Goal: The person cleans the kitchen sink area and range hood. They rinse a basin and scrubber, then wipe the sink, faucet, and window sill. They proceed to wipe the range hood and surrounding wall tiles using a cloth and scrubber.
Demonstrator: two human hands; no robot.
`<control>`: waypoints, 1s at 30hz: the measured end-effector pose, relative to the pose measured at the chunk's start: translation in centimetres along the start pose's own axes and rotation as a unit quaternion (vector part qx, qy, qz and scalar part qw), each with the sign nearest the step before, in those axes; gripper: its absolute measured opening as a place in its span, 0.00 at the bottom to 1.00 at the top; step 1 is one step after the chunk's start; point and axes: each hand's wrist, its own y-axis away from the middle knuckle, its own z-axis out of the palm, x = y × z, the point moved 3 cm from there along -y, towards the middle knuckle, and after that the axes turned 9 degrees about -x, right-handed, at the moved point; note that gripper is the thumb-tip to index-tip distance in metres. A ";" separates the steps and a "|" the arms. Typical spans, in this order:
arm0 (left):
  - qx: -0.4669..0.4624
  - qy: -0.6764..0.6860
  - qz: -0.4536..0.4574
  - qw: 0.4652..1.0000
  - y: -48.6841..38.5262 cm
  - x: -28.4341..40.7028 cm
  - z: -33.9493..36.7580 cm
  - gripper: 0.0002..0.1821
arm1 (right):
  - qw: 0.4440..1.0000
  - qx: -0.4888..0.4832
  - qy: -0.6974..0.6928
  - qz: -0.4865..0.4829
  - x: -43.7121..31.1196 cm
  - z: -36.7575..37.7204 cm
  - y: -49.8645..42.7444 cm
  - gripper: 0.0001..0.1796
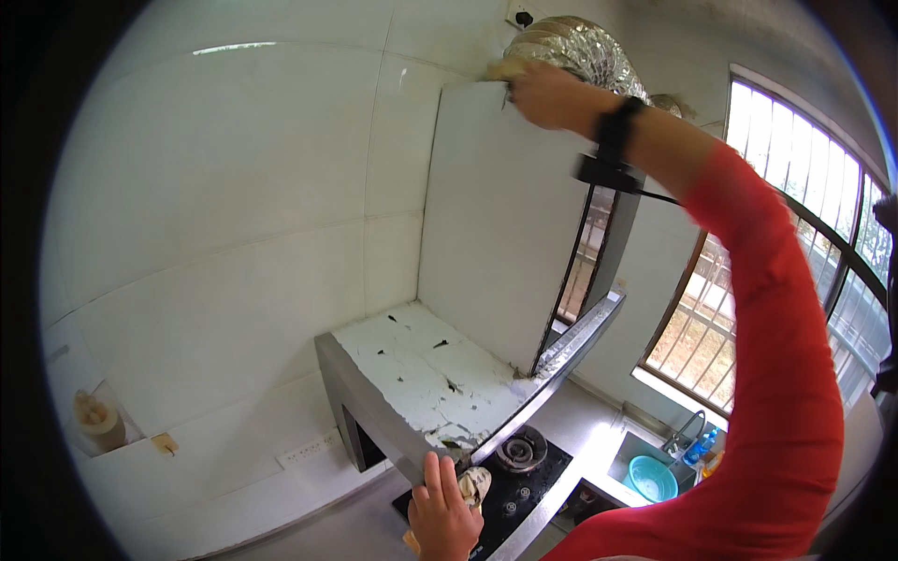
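Observation:
My right hand [551, 95], blurred, is raised at the top edge of the range hood's chimney cover [501, 210]. It grips a yellowish cloth [506, 69] that lies against that edge. A silver foil exhaust duct [582, 49] bends just behind the hand. Lower down, the fingers of my left hand [445, 515] rest on the front corner of the range hood [393, 442]. A crumpled, stained cloth [476, 485] sticks out of that hand beside the fingers. Peeling film and dark flakes cover the hood's white top [421, 372].
Below the hood is a black gas stove [523, 494] with a burner [521, 449]. To the right are a sink with a turquoise basin [651, 479], a tap [691, 428], a blue bottle [700, 447] and a barred window [691, 315]. A wall socket [523, 14] sits near the duct.

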 end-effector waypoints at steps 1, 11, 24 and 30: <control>-0.004 -0.001 -0.007 1.000 0.2 0.0 0.0 0.44 | 1.000 0.002 -0.003 0.011 -1.5 0.1 -2.3 0.12; -0.005 0.015 -0.013 1.000 0.1 0.0 -0.2 0.43 | 1.000 0.014 -0.023 -0.002 1.1 -1.0 3.2 0.13; -0.023 -0.009 -0.037 0.999 -0.2 1.9 -1.5 0.43 | 0.987 0.073 0.097 0.101 -0.2 -1.3 9.9 0.12; -0.013 -0.094 -0.009 0.995 -2.1 3.9 -2.0 0.29 | 0.998 0.045 0.039 0.022 -4.0 -0.7 8.1 0.12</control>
